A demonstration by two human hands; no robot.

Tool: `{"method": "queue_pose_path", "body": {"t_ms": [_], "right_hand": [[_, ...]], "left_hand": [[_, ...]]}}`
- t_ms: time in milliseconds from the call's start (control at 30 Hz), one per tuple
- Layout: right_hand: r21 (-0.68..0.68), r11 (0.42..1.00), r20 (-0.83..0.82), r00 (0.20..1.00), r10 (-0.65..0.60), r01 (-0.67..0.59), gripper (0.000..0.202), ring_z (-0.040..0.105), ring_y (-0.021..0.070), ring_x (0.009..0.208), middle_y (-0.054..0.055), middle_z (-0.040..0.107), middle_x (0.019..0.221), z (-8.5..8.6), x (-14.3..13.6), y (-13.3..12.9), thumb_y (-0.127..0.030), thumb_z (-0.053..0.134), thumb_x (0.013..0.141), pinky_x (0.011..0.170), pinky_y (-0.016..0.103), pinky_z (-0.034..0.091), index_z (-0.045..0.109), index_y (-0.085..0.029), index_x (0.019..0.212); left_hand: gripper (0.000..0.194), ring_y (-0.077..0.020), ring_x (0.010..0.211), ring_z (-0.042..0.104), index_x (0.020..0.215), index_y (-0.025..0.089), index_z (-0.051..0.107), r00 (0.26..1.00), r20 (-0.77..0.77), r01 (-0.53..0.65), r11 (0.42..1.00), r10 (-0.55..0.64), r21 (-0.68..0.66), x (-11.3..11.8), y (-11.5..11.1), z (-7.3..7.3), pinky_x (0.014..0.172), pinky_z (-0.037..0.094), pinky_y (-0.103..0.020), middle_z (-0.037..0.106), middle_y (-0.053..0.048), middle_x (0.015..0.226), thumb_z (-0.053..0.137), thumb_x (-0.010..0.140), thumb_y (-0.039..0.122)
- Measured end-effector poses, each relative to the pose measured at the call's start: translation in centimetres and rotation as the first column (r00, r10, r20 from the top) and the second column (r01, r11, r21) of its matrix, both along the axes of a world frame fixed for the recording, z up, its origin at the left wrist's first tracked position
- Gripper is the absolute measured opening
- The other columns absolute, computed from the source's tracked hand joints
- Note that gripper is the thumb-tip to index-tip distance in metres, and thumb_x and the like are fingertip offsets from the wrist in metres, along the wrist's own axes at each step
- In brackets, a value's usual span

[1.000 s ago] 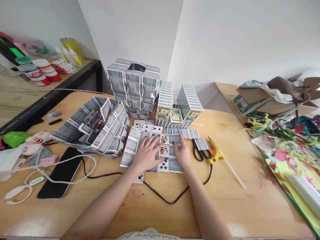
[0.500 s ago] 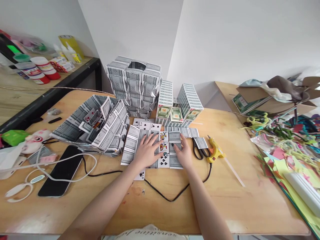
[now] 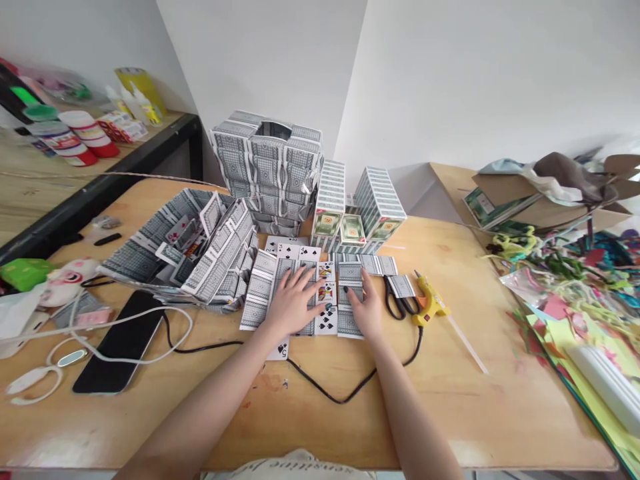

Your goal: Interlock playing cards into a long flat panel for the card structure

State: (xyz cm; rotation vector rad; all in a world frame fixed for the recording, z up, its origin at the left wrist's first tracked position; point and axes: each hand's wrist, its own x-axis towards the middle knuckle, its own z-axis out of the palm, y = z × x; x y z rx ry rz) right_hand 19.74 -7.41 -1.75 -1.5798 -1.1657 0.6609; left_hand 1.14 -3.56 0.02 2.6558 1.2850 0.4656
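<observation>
My left hand (image 3: 294, 301) lies spread over the playing cards, its fingers apart and holding nothing. Face-up spades cards (image 3: 327, 320) show just right of its fingertips. My right hand (image 3: 366, 310) rests with fingers apart on a strip of face-down cards (image 3: 350, 273); part of that strip is under the hand. A joined strip of patterned cards (image 3: 257, 293) lies left of my left hand, and a five of spades (image 3: 280, 350) pokes out below the wrist. Black-handled scissors (image 3: 397, 300), partly under a card, and a yellow glue gun (image 3: 429, 305) lie right of my right hand.
Behind stand a box built of cards (image 3: 267, 167) and stacked card packs (image 3: 330, 197). An open card-built container (image 3: 150, 247) with loose cards sits left, near a phone (image 3: 120, 343) and white cable. A black cord (image 3: 343, 400) loops in front. Craft scraps (image 3: 575, 293) cover the right side.
Both hands stay nearly in place on the cards. The whole view has shifted very slightly; no object has visibly been moved.
</observation>
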Motion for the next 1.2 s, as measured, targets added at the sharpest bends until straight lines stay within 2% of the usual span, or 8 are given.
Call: {"method": "queue_pose_path", "body": {"t_ms": [400,600,833,1200], "right_hand": [[-0.026,0.995,-0.030,0.995,-0.095,0.095,0.065,0.039,0.0236,0.125,0.010,0.044,0.135,-0.1,-0.3,-0.2,-0.035,0.054,0.076,0.103,0.041,0.032,0.035,-0.016,0.135],[-0.034,0.998,0.018,0.999,-0.048,0.049,0.063,0.038,0.0233,0.126,0.010,0.040,0.137,0.1,-0.7,-0.3,-0.034,0.053,0.076,0.102,0.041,0.034,0.036,-0.015,0.134],[-0.019,0.995,0.020,0.995,-0.096,0.096,0.064,0.040,0.0243,0.124,0.010,0.044,0.134,-0.1,-0.3,-0.2,-0.035,0.053,0.077,0.101,0.042,0.035,0.036,-0.017,0.135],[0.032,0.997,-0.013,0.997,-0.075,0.075,0.066,0.043,0.0236,0.122,0.011,0.041,0.136,-0.8,-0.6,0.7,-0.036,0.054,0.077,0.100,0.041,0.037,0.033,-0.016,0.136]], "left_hand": [[0.049,-0.0262,0.131,0.026,0.126,0.032,0.047,1.000,0.000,-0.011,1.000,0.011,-0.004,-0.1,0.0,0.2,0.108,0.019,-0.048,0.035,0.000,0.141,0.041,0.083,0.054],[0.049,-0.0258,0.132,0.024,0.126,0.032,0.047,1.000,0.004,-0.012,1.000,0.012,0.000,0.0,-0.1,0.2,0.108,0.020,-0.048,0.036,0.000,0.140,0.042,0.083,0.053],[0.049,-0.0262,0.131,0.026,0.126,0.032,0.047,1.000,0.019,-0.016,1.000,0.016,-0.005,0.0,0.0,0.2,0.108,0.019,-0.048,0.037,0.000,0.139,0.045,0.081,0.052],[0.049,-0.0258,0.131,0.025,0.126,0.031,0.047,1.000,0.010,-0.011,1.000,0.011,-0.005,-0.1,0.0,0.1,0.108,0.019,-0.048,0.037,-0.001,0.139,0.044,0.082,0.052]]}}
